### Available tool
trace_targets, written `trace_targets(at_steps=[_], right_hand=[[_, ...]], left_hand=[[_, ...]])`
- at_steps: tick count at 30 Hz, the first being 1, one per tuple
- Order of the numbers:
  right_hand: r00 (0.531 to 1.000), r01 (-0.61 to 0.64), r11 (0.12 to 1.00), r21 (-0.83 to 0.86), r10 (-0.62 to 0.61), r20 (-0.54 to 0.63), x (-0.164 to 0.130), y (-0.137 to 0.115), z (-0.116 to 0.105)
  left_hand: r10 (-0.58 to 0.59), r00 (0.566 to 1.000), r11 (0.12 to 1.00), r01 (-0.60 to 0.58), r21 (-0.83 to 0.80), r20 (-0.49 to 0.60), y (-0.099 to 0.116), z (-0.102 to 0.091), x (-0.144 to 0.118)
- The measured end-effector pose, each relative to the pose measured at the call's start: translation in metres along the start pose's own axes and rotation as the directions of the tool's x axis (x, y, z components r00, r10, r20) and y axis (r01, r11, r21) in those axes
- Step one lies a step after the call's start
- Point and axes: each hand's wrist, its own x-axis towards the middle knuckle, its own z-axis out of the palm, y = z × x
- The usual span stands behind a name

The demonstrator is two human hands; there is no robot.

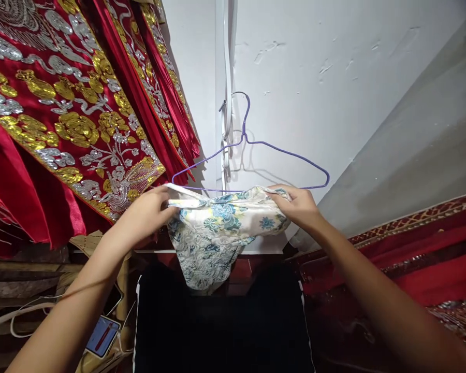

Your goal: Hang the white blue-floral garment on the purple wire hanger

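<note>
Purple hanger (244,135) is hanging, apparently by its hook, from a white strap (227,67). Below the hanger, left hand (151,210) and right hand (297,204) are each pinching floral cloth (227,220) in a closed grip, probably spreading its top edge; unsupported folds are drooping.

The garment (221,220) at the centre is cream, printed with blue and teal flowers and touches of yellow; its lower part carries a dense grey-blue swirl. The hanger (293,154) above it is purple. At upper left, the red drape (77,103) bears gold and silver flowers and scrolls. The wall (295,62) at upper centre is white. Bottom centre, the black clothing (225,336) has white side edging.
</note>
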Motion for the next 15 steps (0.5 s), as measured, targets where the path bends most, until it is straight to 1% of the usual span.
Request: trace_targets(at_steps=[1, 2, 3, 4, 5, 6, 7, 8, 9, 10, 13, 15], right_hand=[[1.0, -0.003, 1.0, -0.014, 0.003, -0.002, -0.002, -0.002, -0.004], [1.0, -0.006, 1.0, -0.03, 0.005, -0.01, -0.003, -0.004, -0.008], [1.0, -0.007, 0.999, -0.047, 0.006, -0.023, -0.004, -0.004, -0.01], [0.999, -0.009, 0.998, -0.063, 0.006, -0.037, -0.005, -0.005, -0.012], [0.999, -0.012, 0.997, -0.072, 0.008, -0.052, -0.006, -0.005, -0.012], [0.998, -0.015, 0.997, -0.074, 0.01, -0.063, -0.007, -0.004, -0.013], [0.998, -0.017, 0.997, -0.07, 0.012, -0.066, -0.007, -0.004, -0.012], [0.998, -0.016, 0.998, -0.064, 0.012, -0.061, -0.008, -0.003, -0.011], [0.999, -0.013, 0.998, -0.061, 0.01, -0.05, -0.008, -0.003, -0.01], [0.999, -0.008, 0.998, -0.062, 0.006, -0.038, -0.008, -0.003, -0.009], [1.0, 0.014, 0.997, -0.072, -0.013, 0.003, -0.007, -0.005, -0.006], [0.999, 0.027, 0.997, -0.068, -0.025, 0.031, -0.004, -0.008, -0.004]], left_hand=[[-0.011, 1.0, 0.999, 0.012, 0.033, -0.029, 0.004, -0.005, 0.007], [-0.035, 0.999, 0.998, 0.037, 0.057, -0.027, 0.007, -0.009, 0.013], [-0.071, 0.997, 0.995, 0.069, 0.068, 0.017, 0.008, -0.012, 0.019], [-0.113, 0.988, 0.992, 0.106, 0.07, 0.101, 0.008, -0.013, 0.025], [-0.155, 0.966, 0.987, 0.144, 0.068, 0.209, 0.007, -0.012, 0.03], [-0.191, 0.928, 0.982, 0.179, 0.065, 0.319, 0.004, -0.01, 0.035], [-0.215, 0.888, 0.976, 0.209, 0.06, 0.407, 0.0, -0.007, 0.039], [-0.232, 0.859, 0.971, 0.233, 0.054, 0.457, -0.003, -0.003, 0.042], [-0.243, 0.852, 0.967, 0.25, 0.048, 0.464, -0.007, 0.0, 0.045], [-0.249, 0.868, 0.966, 0.257, 0.041, 0.429, -0.01, 0.003, 0.047], [-0.217, 0.948, 0.976, 0.215, 0.035, 0.235, -0.013, 0.001, 0.05], [-0.169, 0.977, 0.985, 0.164, 0.049, 0.127, -0.009, -0.005, 0.048]])
